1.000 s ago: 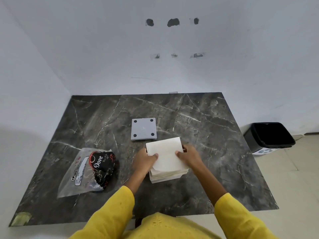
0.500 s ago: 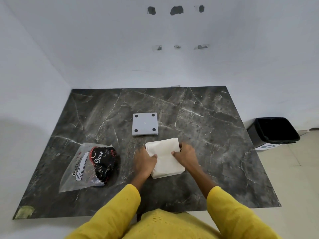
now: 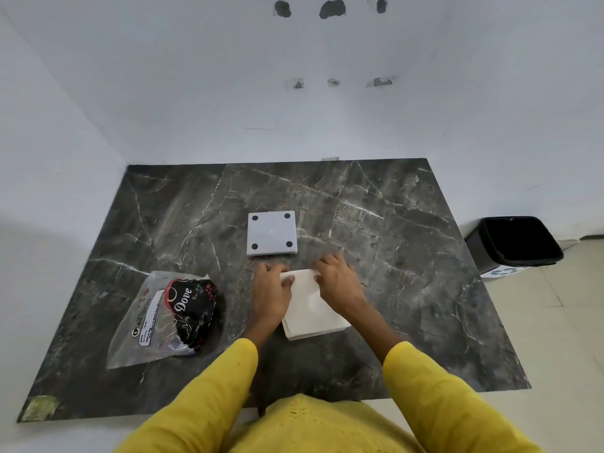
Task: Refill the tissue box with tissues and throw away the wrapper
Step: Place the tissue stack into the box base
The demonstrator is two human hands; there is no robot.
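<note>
Dark marble table [image 3: 392, 256] against white walls [image 3: 196, 76] — both hands, left hand [image 3: 270, 294] and right hand [image 3: 340, 282], press the tissue stack [image 3: 310, 313].

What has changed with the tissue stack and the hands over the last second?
The top sheets of the tissue stack, lifted a second ago, are now pressed flat. The left hand and right hand have slid onto its far end, still holding it. The grey square piece, wrapper and bin stayed put.
</note>
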